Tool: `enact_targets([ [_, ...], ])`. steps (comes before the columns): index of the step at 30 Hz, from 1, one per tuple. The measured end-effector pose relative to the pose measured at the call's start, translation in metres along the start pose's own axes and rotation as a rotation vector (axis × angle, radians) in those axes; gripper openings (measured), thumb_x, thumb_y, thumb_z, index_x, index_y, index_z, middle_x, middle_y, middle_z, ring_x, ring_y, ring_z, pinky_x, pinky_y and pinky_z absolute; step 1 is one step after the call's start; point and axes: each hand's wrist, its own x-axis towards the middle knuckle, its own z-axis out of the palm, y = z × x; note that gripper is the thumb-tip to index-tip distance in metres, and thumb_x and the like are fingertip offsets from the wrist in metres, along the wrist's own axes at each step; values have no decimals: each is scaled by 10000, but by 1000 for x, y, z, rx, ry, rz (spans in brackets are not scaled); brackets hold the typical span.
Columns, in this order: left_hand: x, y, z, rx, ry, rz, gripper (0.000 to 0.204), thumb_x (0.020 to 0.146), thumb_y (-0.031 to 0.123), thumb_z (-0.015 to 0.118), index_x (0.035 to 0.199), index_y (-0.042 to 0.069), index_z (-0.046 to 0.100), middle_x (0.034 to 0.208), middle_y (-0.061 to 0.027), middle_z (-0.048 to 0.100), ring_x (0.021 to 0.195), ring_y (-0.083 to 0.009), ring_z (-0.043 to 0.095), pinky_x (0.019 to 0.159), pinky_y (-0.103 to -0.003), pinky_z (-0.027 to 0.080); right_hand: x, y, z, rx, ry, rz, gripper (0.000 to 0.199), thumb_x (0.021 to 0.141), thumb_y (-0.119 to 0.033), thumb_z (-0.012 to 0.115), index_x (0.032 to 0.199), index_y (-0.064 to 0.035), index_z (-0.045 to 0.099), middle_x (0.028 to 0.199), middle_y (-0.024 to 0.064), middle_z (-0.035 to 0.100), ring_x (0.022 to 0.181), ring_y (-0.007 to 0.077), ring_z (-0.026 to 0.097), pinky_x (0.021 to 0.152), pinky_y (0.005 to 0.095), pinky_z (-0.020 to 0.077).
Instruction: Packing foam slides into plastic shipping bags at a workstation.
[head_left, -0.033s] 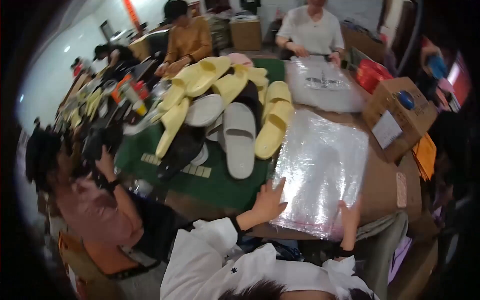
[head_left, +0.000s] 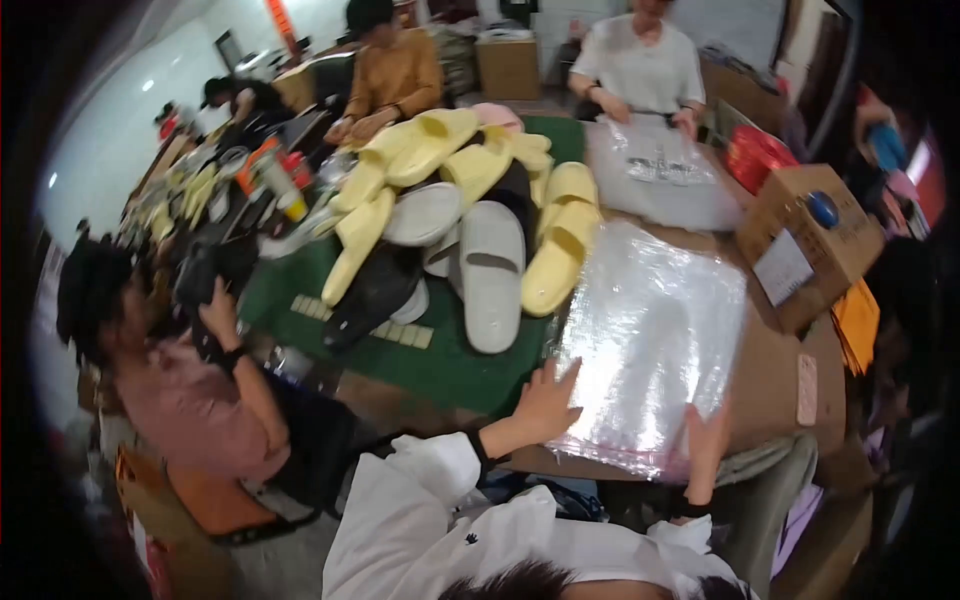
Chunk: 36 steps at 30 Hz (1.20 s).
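In front of me lies a flat stack of clear plastic bags [head_left: 655,325], shiny, with a pinkish strip along its near edge. My left hand [head_left: 545,405] rests at the stack's lower left edge, fingers stretched out and apart. At the lower right edge is my right hand [head_left: 707,437], its fingers extended upright against the plastic. Neither hand has a visible grip on anything. Left of the bags, a heap of slippers covers a green mat [head_left: 470,385]: yellow slippers [head_left: 562,255], a grey slipper [head_left: 493,280] and a black slipper [head_left: 370,300].
A cardboard box [head_left: 815,240] with a blue tape roll stands at the right, beside a red bundle [head_left: 757,160]. A pink-patterned phone-like object [head_left: 806,390] lies near the right edge. Across, a person in white [head_left: 640,70] handles more plastic bags [head_left: 660,180]. Another person [head_left: 200,400] sits at the left.
The whole scene has shifted slightly to the right in the picture. My hands keep their places at the edges of the bag stack.
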Motion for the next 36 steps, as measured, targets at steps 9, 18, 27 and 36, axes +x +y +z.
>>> enact_targets([
  [9, -8, -43, -93, 37, 556, -3, 689, 791, 244, 643, 1370, 35, 334, 1330, -251, 407, 1203, -396, 419, 992, -448, 348, -52, -83, -13, 39, -182, -612, 506, 817, -150, 607, 1292, -62, 457, 1370, 173, 393, 1212, 381, 392, 999, 459, 326],
  [18, 36, -223, -248, -63, 1061, -679, 802, 757, 282, 702, 1378, 5, 277, 1264, -265, 467, 1115, -375, 516, 917, -423, 434, -79, -97, 39, -57, -261, -745, 505, 836, -149, 564, 1308, -27, 433, 1381, 192, 385, 1243, 398, 365, 1040, 449, 297],
  [27, 23, -219, -228, -960, 787, -242, 865, 754, -11, 677, 1432, 48, 144, 1029, -126, 549, 803, -163, 539, 637, -267, 440, -77, -76, 60, -233, -340, -591, 554, 833, -184, 588, 1323, -5, 401, 1401, 209, 354, 1318, 376, 281, 1091, 461, 212],
  [36, 1, -323, -296, -1500, 454, -536, 261, 833, 143, 640, 1063, 62, 548, 924, -92, 629, 750, -198, 625, 678, -305, 522, -81, -97, 61, -322, -379, -534, 535, 808, -157, 609, 1276, 16, 415, 1385, 231, 365, 1306, 395, 298, 1073, 464, 241],
])
